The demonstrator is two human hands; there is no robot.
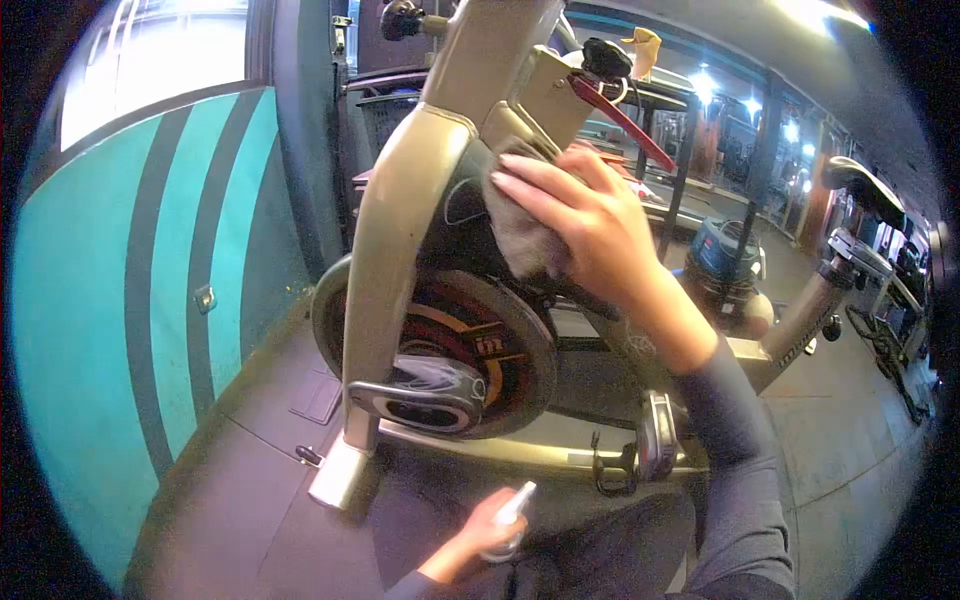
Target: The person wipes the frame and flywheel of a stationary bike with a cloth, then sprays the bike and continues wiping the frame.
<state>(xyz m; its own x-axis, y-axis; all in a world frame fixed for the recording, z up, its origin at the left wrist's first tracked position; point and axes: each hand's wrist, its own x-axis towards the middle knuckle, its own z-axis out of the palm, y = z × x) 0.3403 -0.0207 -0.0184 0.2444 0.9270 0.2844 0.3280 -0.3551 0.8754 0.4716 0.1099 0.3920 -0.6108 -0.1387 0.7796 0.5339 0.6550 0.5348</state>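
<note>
My right hand [600, 220] presses a greyish cloth [525, 230] against the upper frame of an exercise bike [400, 190], close to its dark cover. Its fingers are bent over the cloth. Low in front of me, my left hand [487, 525] is wrapped round a spray bottle with a white nozzle [515, 503]; most of the bottle is hidden by the hand and the dark clothing behind it. Below the cloth is the bike's round flywheel [490, 345], with orange markings. A pedal [655, 437] with a strap hangs at the lower right of the bike.
A teal wall with dark stripes [90, 270] rises on the left, under a bright window. Behind the bike stands a blue and black canister-like machine [725, 250]. The bike's saddle [862, 190] is at the right, and dark floor tiles [240, 490] lie below.
</note>
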